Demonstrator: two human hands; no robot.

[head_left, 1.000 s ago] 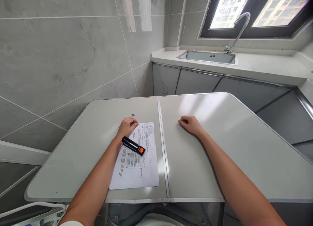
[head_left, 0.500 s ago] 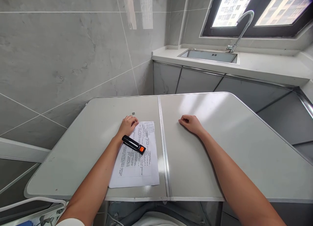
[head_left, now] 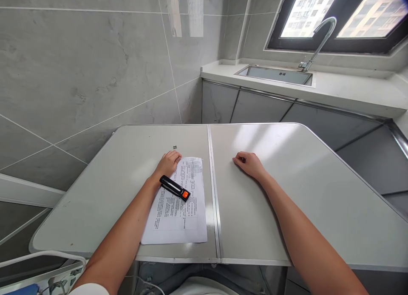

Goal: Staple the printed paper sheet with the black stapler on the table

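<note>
Printed sheets of paper (head_left: 180, 220) lie on the left half of the table. A black stapler with an orange end (head_left: 174, 188) rests slantwise across them, close to my left wrist. My left hand (head_left: 168, 162) lies at the paper's upper left corner, fingers curled together and nothing visible in them. Just beyond its fingertips is a small dark strip, perhaps staples (head_left: 174, 147). On the table's right half rests my right hand (head_left: 249, 163), loosely closed on its side. No object shows in its curled fingers.
The pale folding table (head_left: 302, 210) has a metal seam (head_left: 214, 188) down its middle. Behind it stand a counter with a sink (head_left: 276, 74) and a tall faucet (head_left: 320, 44) under a window. A white metal frame (head_left: 41, 254) is at the lower left.
The camera view has shifted slightly. Both hands, the stapler and the paper keep their places on the table.
</note>
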